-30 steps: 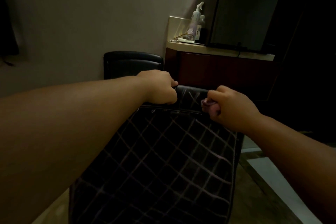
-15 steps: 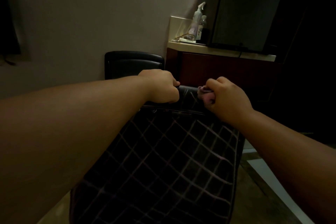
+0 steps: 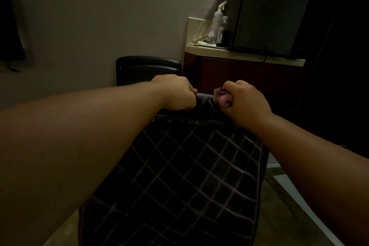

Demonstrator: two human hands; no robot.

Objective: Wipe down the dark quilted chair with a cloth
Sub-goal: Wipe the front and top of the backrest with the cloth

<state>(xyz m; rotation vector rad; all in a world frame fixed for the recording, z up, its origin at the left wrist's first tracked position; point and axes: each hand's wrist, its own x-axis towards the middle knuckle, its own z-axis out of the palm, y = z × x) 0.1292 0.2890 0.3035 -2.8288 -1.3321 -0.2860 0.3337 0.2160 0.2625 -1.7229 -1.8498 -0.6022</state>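
The left hand (image 3: 175, 94) grips the top edge of the chair (image 3: 179, 175). Just beside it, the right hand (image 3: 245, 102) clenches a bunched cloth (image 3: 220, 96) against that edge. A short bare stretch of edge shows between them. A cabinet (image 3: 239, 74) stands close behind.

chair (image 3: 179, 175): dark, pale diamond quilting | cloth (image 3: 221, 97): pinkish-purple | spray bottle (image 3: 217, 18): white | cabinet (image 3: 239, 78): reddish-brown
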